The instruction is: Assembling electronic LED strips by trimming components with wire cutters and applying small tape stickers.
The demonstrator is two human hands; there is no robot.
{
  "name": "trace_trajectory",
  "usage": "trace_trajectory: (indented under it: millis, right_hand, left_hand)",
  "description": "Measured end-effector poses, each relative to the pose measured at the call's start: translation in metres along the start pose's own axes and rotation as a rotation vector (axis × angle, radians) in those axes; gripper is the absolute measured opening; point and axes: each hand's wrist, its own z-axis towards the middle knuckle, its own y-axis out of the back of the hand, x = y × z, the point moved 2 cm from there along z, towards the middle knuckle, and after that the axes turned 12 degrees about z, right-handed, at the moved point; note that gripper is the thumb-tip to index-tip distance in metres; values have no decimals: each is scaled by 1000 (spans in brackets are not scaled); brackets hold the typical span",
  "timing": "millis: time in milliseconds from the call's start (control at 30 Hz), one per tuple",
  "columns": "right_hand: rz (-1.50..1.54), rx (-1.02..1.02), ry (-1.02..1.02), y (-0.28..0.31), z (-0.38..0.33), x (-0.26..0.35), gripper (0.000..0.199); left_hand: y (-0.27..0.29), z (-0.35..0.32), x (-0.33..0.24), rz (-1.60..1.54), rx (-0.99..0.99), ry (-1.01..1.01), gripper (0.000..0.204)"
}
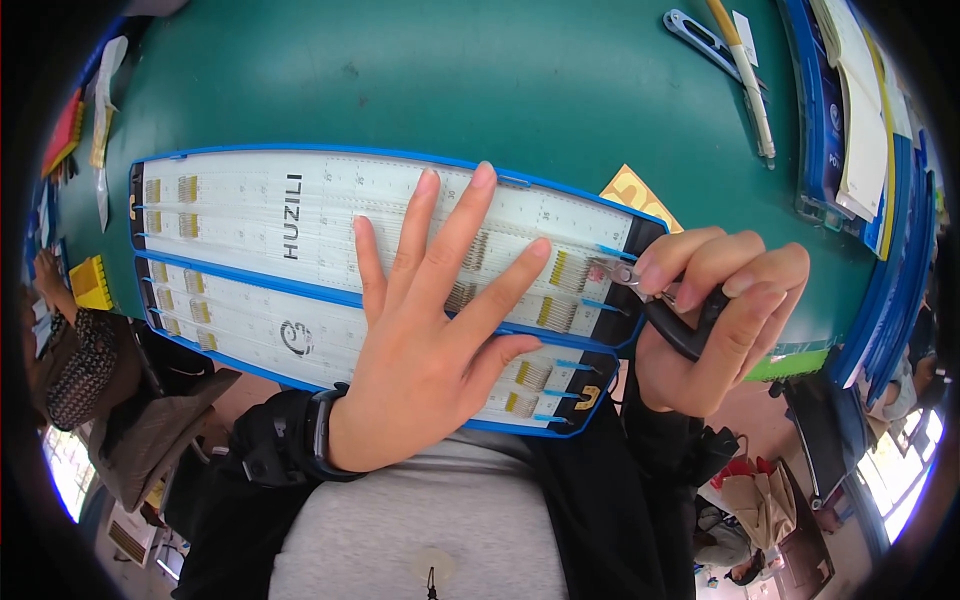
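Observation:
A long blue-edged folding case [250, 185] lies spread across the near side of the green table, its two white panels marked with ruled scales. My left hand [425, 335] rests flat over its middle, fingers spread and holding nothing. Small rows of thin pins with yellowish tops [570, 270] stand near both ends of the panels. At the case's right end, my right hand [735, 315] grips small pliers [675, 328] with black handles. Their metal jaws reach over the upper panel's end, close to a pin row and a blue strip; anything pinched between them is too small to make out.
A yellow card [632, 188] pokes out beyond the case's far right edge. Farther back on the green tabletop [350, 75] lie a utility knife [695, 38] and a white pen [757, 115]. Blue boxes with papers [820, 110] line the right side. Another person's arm [75, 340] shows at left.

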Motion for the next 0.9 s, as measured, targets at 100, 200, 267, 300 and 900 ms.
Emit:
trace_trajectory:
  millis: [100, 200, 267, 300, 900]
  right_hand:
    - [-2, -8, 12, 0, 0, 2, 24]
    - [-77, -47, 12, -3, 1, 8, 22]
    - [-28, -66, 23, 0, 0, 5, 24]
    - [19, -84, 33, 0, 0, 4, 26]
    - [16, -69, -16, -1, -4, 4, 29]
  left_hand:
    - [1, 0, 0, -1, -2, -3, 59]
    - [2, 1, -2, -10, -6, -5, 60]
    - [2, 1, -3, -4, -6, -6, 60]
    - [2, 1, -2, 0, -6, -7, 60]
    - [0, -1, 2, -16, -10, -5, 60]
